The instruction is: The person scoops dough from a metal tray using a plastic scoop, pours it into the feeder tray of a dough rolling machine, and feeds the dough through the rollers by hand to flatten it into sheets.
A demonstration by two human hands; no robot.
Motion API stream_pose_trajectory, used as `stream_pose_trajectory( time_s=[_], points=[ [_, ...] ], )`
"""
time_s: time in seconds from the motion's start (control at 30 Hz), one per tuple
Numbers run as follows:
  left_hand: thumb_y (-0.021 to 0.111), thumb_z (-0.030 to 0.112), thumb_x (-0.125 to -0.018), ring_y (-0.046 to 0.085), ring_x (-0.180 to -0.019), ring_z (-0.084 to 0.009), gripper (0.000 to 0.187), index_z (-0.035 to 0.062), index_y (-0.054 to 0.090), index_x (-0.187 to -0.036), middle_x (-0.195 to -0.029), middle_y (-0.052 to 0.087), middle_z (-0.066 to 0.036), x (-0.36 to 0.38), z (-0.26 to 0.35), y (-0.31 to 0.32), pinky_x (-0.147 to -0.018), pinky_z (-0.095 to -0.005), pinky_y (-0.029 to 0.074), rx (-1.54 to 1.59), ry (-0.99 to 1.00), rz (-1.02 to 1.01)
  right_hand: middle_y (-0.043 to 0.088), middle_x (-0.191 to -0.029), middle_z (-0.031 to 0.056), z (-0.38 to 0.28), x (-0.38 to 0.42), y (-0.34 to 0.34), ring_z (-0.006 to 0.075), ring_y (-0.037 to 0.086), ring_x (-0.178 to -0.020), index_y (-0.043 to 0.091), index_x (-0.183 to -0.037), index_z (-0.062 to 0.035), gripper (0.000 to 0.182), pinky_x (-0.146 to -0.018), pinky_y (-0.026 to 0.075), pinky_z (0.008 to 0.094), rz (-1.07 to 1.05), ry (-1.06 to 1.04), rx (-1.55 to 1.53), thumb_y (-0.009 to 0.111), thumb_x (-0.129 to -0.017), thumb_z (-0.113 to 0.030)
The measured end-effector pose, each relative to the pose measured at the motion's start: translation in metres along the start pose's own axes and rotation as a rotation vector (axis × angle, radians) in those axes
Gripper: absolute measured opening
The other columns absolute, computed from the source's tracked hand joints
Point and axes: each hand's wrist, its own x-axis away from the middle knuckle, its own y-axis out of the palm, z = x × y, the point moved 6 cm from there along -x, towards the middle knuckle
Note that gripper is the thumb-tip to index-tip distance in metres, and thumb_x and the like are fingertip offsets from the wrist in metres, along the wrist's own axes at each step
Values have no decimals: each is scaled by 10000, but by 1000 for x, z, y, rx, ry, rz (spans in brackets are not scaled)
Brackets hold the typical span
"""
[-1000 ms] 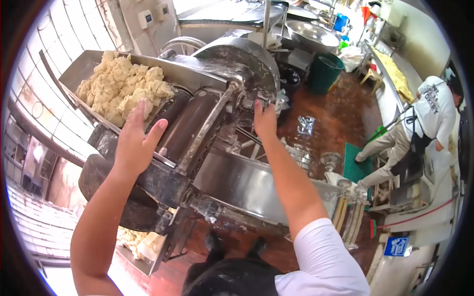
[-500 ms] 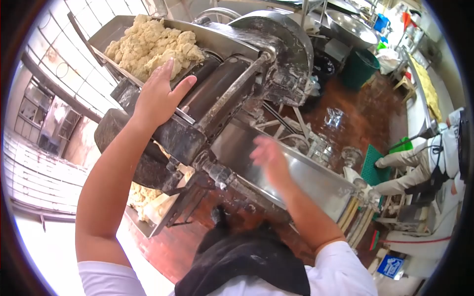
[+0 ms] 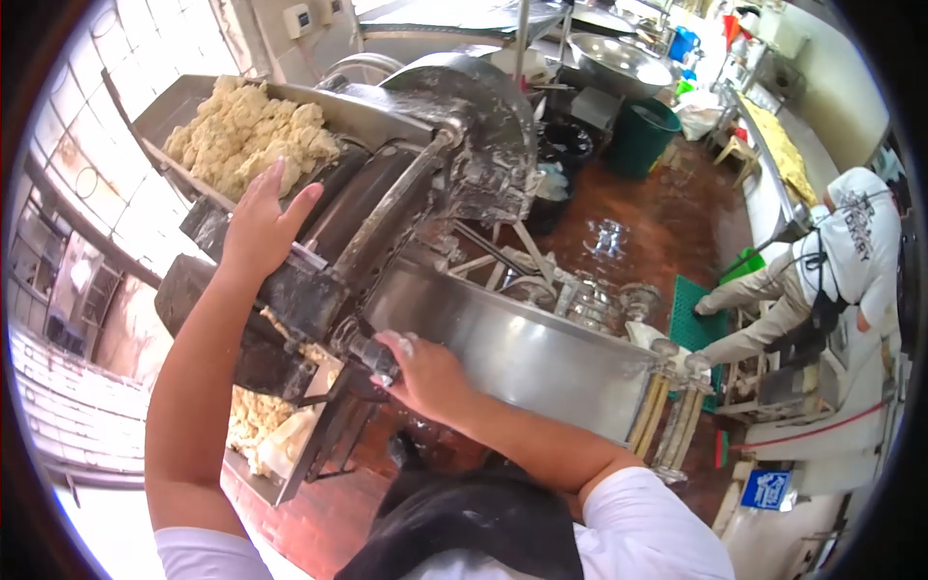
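Observation:
A lump of rough, pale dough (image 3: 246, 135) lies in the metal tray at the top of a dough sheeter, against its dark rollers (image 3: 362, 203). My left hand (image 3: 261, 227) reaches over the near end of the rollers, flat with fingers stretched and thumb apart, its fingertips overlapping the dough's lower edge. Lower down, my right hand (image 3: 425, 377) closes around a dark adjusting knob (image 3: 377, 358) on the machine's near side. Below the rollers a smooth steel chute (image 3: 503, 338) slopes off to the right.
More dough (image 3: 261, 425) sits in a lower tray at the left. A person in a white shirt (image 3: 855, 232) bends over at the right. Behind stand a green bin (image 3: 643, 135) and a large metal bowl (image 3: 619, 63). Wooden rolling pins (image 3: 662, 411) lie at the chute's end.
My right hand has moved left and down from above the chute and taken hold of the knob. My left hand stays over the rollers' end. The view has shifted right.

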Motion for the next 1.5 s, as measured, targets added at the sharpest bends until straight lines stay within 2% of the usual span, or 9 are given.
stream_pose_trajectory(
  time_s=[0.2, 0.63, 0.67, 0.77, 0.8, 0.93, 1.2, 1.3, 1.5],
  points=[
    [447, 638, -880, 348, -1342, -360, 863, -58, 372, -1384, -1398, 412, -263, 1, 3, -4, -1111, -390, 261, 18, -27, -35, 563, -1169, 159, 2, 3, -10, 313, 619, -949, 415, -1328, -77, 698, -799, 502, 399, 69, -110, 12, 724, -763, -347],
    [447, 582, -917, 444, -1258, -386, 753, -38, 428, -1345, -1355, 457, -264, -3, 2, 4, -1061, -414, 328, -19, 8, -100, 675, -1014, 148, 183, 360, 21, 300, 641, -939, 577, -1216, -65, 626, -793, 495, 396, -322, 1064, -161, 709, -755, -467],
    [423, 408, -981, 429, -1272, -379, 577, -18, 397, -1369, -1407, 399, -250, -12, -32, 31, -1057, -409, 338, -467, 452, -164, 682, -994, 148, 199, 411, 33, 302, 637, -961, 589, -1198, -62, 612, -800, 488, 400, -309, 1139, -136, 710, -755, -467],
    [374, 6, -927, 362, -1346, -313, 493, 76, 385, -1414, -1454, 369, -182, -25, -82, 40, -1068, -391, 356, -564, 576, -70, 663, -785, 126, 226, 558, 75, 258, 645, -677, 609, -1078, -47, 444, -589, 512, 384, -124, 1098, -87, 688, -804, -387],
    [372, 70, -960, 339, -1363, -274, 462, 61, 381, -1422, -1467, 365, -156, -25, -75, 28, -1112, -365, 290, 93, 23, -259, 603, -691, 102, 213, 592, 63, 238, 602, -583, 588, -946, -60, 356, -490, 464, 377, 242, 1531, -484, 661, -829, -389],
    [338, 296, -1022, 308, -1378, -234, 480, 20, 391, -1411, -1472, 359, -138, -55, -152, 25, -1144, -346, 205, 86, 184, -181, 426, -605, 44, 188, 666, 60, 179, 405, -392, 513, -794, -64, 359, -321, 265, 295, 1179, 2078, -928, 589, -889, -401],
    [439, 351, -1001, 417, -1264, -211, 542, -57, 425, -1358, -1367, 464, -143, -28, -97, 8, -1087, -320, 273, 550, -339, -152, 542, -853, 76, 323, 768, 42, 223, 517, -627, 400, -1359, -259, 518, -443, 354, 407, 1305, 2237, -679, 471, -920, -525],
    [467, 357, -991, 437, -1229, -190, 554, -66, 434, -1347, -1335, 487, -135, -41, -124, -4, -1057, -313, 305, 401, -260, -91, 526, -1144, 24, 344, 777, 48, 274, 576, -889, 372, -1340, -276, 453, -722, 492, 481, 1106, 2074, -907, 525, -926, -376],
    [345, 326, -1031, 387, -1313, -233, 497, 17, 374, -1418, -1417, 410, -153, -50, -157, -27, -1121, -334, 227, 140, -125, -136, 537, -1131, 40, 359, 789, 51, 273, 578, -874, 381, -1339, -262, 453, -718, 495, 487, 1020, 2076, -899, 531, -926, -369]
  ],
)
